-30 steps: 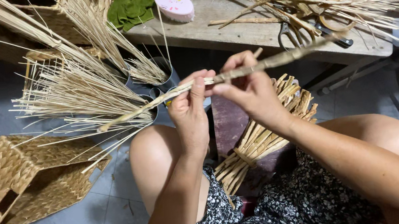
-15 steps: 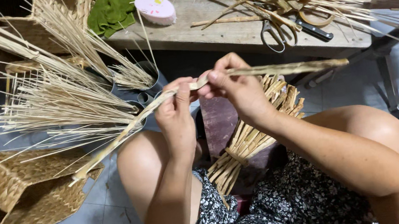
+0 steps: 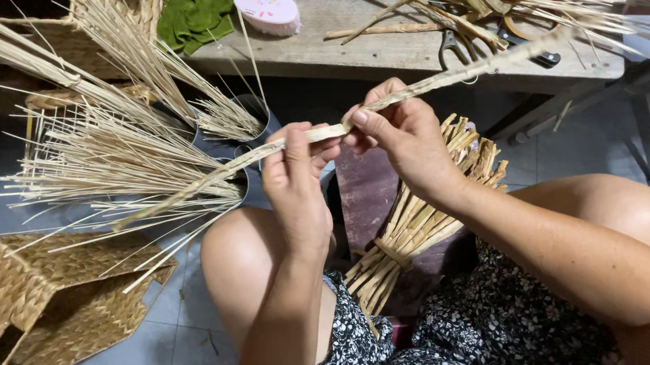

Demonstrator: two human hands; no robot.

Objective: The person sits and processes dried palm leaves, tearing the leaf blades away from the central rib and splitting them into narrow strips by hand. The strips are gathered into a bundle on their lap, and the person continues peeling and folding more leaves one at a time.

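Both hands, left [image 3: 295, 180] and right [image 3: 407, 136], pinch our straw strip [image 3: 327, 133] closed-fingered above the knees; since a second ago its far end has tilted upward toward the table [image 3: 375, 50].

We note one long flat straw strip [image 3: 319, 135], pale tan and dry, held in the air above the lap. It slants from low left to high right, its right end reaching over the near edge of the worktop [image 3: 375, 50]. Our left hand [image 3: 296, 182] and right hand [image 3: 402, 135] pinch it at mid-length, fingers [image 3: 366, 114] almost touching.
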